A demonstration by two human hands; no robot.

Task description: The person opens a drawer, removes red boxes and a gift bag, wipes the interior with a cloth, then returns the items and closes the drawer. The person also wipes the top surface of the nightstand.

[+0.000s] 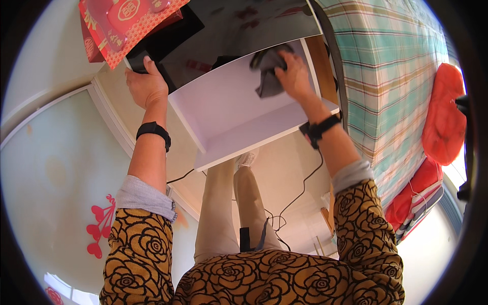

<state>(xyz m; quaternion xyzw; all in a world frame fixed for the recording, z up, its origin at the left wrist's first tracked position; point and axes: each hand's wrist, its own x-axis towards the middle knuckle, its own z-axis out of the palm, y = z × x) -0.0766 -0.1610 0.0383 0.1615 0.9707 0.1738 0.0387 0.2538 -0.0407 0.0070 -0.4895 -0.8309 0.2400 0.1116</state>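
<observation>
A small white cabinet (228, 149) with a glossy black top (236, 38) stands before me, its front compartment uncovered. My left hand (146, 82) grips the left edge of the black top, thumb above and fingers along the side. My right hand (295, 74) holds a crumpled dark grey cloth (268, 82) at the right part of the compartment. Hand and cloth are slightly blurred. Whether the cloth touches the inner panel (221, 103) I cannot tell.
Red gift packaging (129, 23) lies on the top's far left. A bed with a plaid cover (366, 76) stands close on the right, with red bags (444, 114) beyond. Black cables (305, 183) trail near my legs (215, 209). A frosted door panel (57, 160) is at left.
</observation>
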